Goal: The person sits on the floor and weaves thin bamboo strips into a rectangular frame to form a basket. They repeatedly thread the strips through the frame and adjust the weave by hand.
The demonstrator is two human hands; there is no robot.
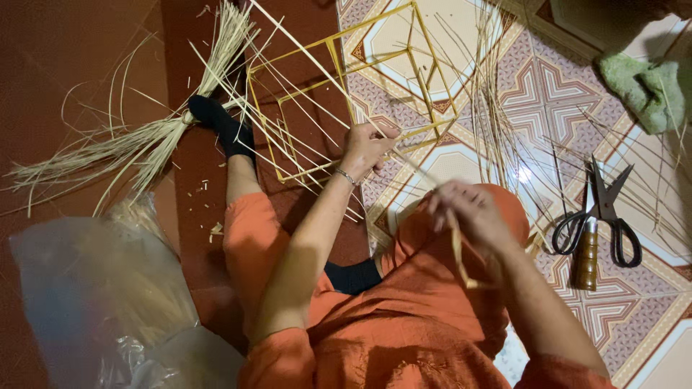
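**Hands working straw at a square frame**

Both hands reach forward over orange-clad knees. Nearest, the right hand (472, 212) hangs above the right knee, blurred, its fingers curled around a flat pale strip (458, 252) that bends down across the orange cloth; how tightly it grips I cannot tell. Farther out, the left hand (366, 148), a thin bracelet at the wrist, stretches on a nearly straight forearm and closes its fingers on the near edge of a yellow stick frame (339, 94) and the long straws crossing it. That frame lies on the floor ahead, half on red tile, half on patterned tile. Right of the knees, black scissors (602, 212) lie just beside a brown wooden handle (586, 259). At the near left sits a clear plastic bag (101, 302); beyond it a tied bundle of straw (144, 140) fans out beside a black-socked foot (220, 126). Far right, a green cloth (645, 86)
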